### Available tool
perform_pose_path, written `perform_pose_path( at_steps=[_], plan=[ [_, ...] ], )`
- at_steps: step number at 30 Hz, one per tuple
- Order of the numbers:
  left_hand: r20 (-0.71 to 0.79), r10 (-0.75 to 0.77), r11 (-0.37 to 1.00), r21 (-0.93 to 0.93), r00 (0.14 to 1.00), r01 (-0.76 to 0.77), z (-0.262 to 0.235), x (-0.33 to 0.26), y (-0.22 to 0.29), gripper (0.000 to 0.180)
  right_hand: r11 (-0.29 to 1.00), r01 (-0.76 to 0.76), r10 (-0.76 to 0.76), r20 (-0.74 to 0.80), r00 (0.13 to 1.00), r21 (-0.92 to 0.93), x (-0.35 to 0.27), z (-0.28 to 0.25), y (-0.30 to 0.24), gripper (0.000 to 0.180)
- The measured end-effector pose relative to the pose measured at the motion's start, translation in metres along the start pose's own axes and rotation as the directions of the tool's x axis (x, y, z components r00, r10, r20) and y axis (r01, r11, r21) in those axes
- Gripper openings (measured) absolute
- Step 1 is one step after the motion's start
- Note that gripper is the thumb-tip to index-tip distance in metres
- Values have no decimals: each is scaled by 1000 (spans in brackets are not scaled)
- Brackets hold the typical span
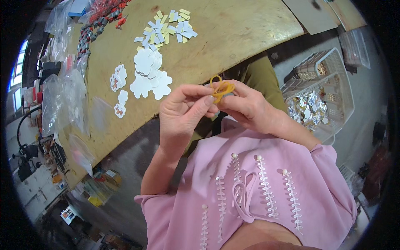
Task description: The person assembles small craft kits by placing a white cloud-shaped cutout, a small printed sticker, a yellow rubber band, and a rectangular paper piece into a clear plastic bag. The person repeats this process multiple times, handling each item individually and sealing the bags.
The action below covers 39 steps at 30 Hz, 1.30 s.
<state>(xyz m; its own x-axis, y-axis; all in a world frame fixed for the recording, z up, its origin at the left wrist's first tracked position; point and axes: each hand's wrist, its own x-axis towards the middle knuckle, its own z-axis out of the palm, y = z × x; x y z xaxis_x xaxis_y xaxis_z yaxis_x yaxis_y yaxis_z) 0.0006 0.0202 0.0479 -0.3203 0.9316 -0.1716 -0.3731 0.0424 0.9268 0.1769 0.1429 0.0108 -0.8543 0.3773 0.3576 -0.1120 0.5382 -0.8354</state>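
— Pink blouse point(275, 183) nearest the camera, across the lower centre of the frame, with white vertical trims and a tied bow point(246, 196) at the front. And above it?

— Yellow looped cord point(224, 88), just above the centre of the frame, between left hand point(183, 110) and right hand point(248, 103).

— State of each?

— Left: thumb and forefinger pinched at the cord's left edge, remaining fingers loosely curled. Right: fingers closed on the bundle from the other side, beside a small greyish piece point(228, 95), too hidden to identify.

— Upper part of the frame?

— Yellowish worktable point(237, 29), running diagonally. Upon it, at upper centre, scattered white and yellow slips point(164, 29); just below these, overlapping white scalloped cards point(149, 62); to their left, smaller printed cards point(118, 78). Farther toward the upper left, red and grey pieces point(98, 27) in rows, near clear plastic bags point(56, 102).

— And at right?

— Pale plastic basket point(348, 93), with shiny silvery pieces point(307, 107) inside.
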Motion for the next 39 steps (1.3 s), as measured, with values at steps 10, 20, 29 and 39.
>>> perform_pose_path(
  at_steps=[10, 20, 29, 39],
  plan=[
    [247, 498, 314, 842, 831, -438, -6, -9, -17, 19, 999, 22, -19, 64, 998, -47, -1, 7, -1, 21],
    [367, -268, 23, 927, 891, -375, -22, -18, 5, 20, 995, 82, -92, 246, 965, 51, -4, 20, -3, 30],
    [202, -146, 414, 901, 969, -125, -22, -23, 43, 27, 999, 33, -35, 144, 989, 12, 5, 8, -3, 28],
    [94, 258, 621, 747, 962, -239, -35, -29, 14, 39, 999, 15, -18, 77, 997, 37, 10, 5, -5, 18]
  ],
)
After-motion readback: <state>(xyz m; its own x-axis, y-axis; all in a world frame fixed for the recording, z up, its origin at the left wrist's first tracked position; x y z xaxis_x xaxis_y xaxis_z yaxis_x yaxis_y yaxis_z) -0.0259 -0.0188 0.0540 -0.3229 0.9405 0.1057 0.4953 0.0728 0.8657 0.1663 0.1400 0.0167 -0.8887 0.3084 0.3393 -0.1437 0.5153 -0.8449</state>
